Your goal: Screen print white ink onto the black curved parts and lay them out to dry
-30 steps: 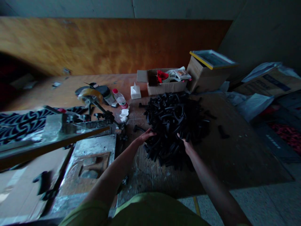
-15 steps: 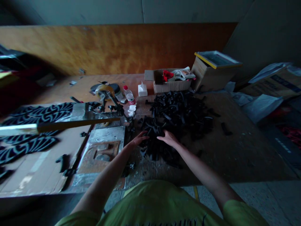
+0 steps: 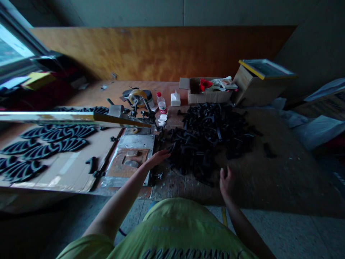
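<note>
A heap of small black curved parts (image 3: pixel 194 154) lies in the middle of the bench, and another black pile (image 3: pixel 215 122) adjoins it behind. At the heap's left edge is my left hand (image 3: pixel 159 157), palm down with the fingers stretched towards the parts. Whether its fingertips touch them is hard to see. My right hand (image 3: pixel 226 180) is just right of the heap, apart from it, thumb and fingers spread with nothing visible in them. Left of the left hand lies a metal plate (image 3: pixel 137 141) with a brown wooden recessed block (image 3: pixel 142 155) on it.
A long bar (image 3: pixel 107 119) reaches in from the left above the plate. Black fan-shaped pieces (image 3: pixel 61 144) lie on cardboard (image 3: pixel 70 176). Behind stand a red-capped bottle (image 3: pixel 162 104), a tissue pack (image 3: pixel 175 99) and an open carton (image 3: pixel 210 97). One loose black part (image 3: pixel 268 150) lies right.
My right hand has left the heap and moved right, towards me. My left hand has flattened at the heap's left edge. The camera view has turned left.
</note>
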The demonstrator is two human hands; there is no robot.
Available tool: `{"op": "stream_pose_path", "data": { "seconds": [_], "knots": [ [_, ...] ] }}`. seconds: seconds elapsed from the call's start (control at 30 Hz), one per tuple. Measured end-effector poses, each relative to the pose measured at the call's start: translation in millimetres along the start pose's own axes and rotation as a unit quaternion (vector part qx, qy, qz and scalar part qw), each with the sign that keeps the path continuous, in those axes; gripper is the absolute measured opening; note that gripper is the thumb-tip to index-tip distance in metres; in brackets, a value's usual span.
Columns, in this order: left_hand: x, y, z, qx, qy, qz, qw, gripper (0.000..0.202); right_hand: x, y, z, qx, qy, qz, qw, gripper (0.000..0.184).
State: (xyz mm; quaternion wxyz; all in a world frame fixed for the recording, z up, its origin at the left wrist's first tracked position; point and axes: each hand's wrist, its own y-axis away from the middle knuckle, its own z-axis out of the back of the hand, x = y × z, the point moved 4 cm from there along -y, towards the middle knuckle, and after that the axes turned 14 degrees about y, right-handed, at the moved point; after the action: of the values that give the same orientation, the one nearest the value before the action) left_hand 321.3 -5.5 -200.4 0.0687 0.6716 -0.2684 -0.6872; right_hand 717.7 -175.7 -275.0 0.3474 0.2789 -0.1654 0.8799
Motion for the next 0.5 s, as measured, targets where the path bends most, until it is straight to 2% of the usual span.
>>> {"op": "stream_pose_path", "data": {
  "seconds": [0.1,0.2,0.33,0.5],
  "knots": [
    [1.6,5.6,8.7,-0.014,-0.036,-0.019,0.999,0.07,43.6,24.4,-34.1,0.02,-0.022,-0.017,0.999,0.08],
    [-0.9,14.8,17.2,-0.021,-0.041,-0.033,0.998,0.072,70.9,33.7,-47.2,0.001,-0.024,-0.057,0.998,0.074],
    [-4.8,30.6,26.1,-0.032,-0.045,-0.033,0.998,0.071,83.6,37.0,-42.9,-0.015,-0.048,-0.061,0.997,0.067],
    [-13.6,48.4,35.2,-0.022,-0.055,-0.047,0.997,0.068,115.9,21.5,-29.3,0.04,-0.115,0.067,0.99,0.047]
  ]
}}
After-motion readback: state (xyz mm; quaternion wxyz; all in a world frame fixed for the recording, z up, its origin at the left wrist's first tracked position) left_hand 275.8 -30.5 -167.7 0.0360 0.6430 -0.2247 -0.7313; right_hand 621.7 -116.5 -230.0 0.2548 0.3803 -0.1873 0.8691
